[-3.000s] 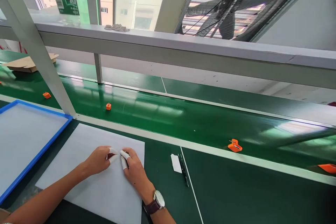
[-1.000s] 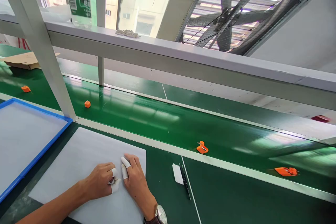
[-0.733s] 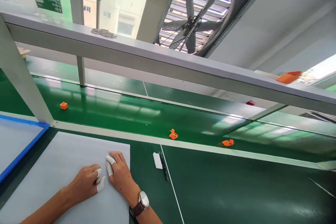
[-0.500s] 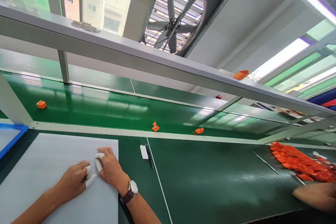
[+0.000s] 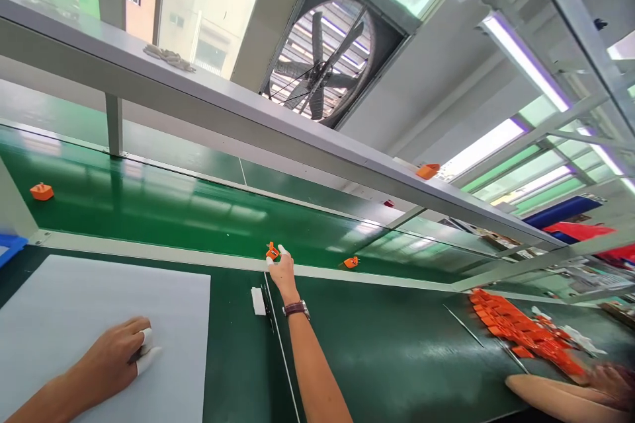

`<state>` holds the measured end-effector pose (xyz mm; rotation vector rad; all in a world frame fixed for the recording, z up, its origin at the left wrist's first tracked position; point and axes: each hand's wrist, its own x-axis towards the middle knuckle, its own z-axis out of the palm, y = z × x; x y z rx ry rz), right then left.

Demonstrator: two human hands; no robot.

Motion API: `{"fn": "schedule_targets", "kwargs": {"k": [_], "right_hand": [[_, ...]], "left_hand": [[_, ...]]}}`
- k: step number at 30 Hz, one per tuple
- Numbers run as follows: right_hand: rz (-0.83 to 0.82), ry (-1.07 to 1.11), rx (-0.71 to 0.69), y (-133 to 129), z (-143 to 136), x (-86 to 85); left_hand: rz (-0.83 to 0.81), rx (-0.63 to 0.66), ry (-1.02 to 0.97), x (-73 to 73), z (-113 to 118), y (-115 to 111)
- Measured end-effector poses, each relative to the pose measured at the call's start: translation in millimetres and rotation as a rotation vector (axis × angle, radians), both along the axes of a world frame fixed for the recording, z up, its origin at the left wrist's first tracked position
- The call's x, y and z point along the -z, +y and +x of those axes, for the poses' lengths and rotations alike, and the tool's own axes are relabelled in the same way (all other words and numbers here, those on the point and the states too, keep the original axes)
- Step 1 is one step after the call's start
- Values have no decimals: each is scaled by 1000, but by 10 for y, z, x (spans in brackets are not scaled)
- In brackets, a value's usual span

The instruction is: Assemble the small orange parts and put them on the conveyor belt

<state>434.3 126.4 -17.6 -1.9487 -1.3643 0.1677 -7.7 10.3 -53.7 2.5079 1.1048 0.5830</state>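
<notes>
My left hand (image 5: 116,353) rests on a white sheet (image 5: 173,297), fingers curled in and white covers on the thumb and a finger. Something dark shows in the gap between them, too small to name. My right hand (image 5: 284,275), with a watch on its wrist, is stretched out over the far edge of the bench. Its white-covered thumb and finger are apart at a small orange plug-like piece (image 5: 272,252), which I cannot tell is touched. Another orange piece (image 5: 351,262) lies further right on the green belt (image 5: 198,218).
A white card (image 5: 258,301) and a thin black tool (image 5: 268,304) lie beside the sheet. At right, a co-worker's arm (image 5: 546,393) is near a pile of orange parts (image 5: 520,327). A white shelf beam (image 5: 278,125) crosses above the belt.
My right hand has left the sheet beside my left hand and reached forward and right to the orange piece on the belt. My left hand stays on the sheet. The view has shifted.
</notes>
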Motion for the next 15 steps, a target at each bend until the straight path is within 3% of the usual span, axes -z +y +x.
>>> {"fn": "schedule_targets", "kwargs": {"k": [3, 6, 10, 12, 15], "right_hand": [[-25, 43, -17, 120, 24, 10], [-21, 77, -101, 92, -216, -19], [-35, 114, -348, -275, -1008, -33], [2, 92, -588, -535, -1500, -26], [65, 79, -740, -859, -2106, -14]], "left_hand": [[-86, -11, -65, -44, 0, -8], [-258, -49, -181, -160, -8, -6], [-628, -135, -446, -304, 21, 10], [-801, -168, -640, -345, 75, 14], [-912, -209, -869, -421, 178, 23]]}}
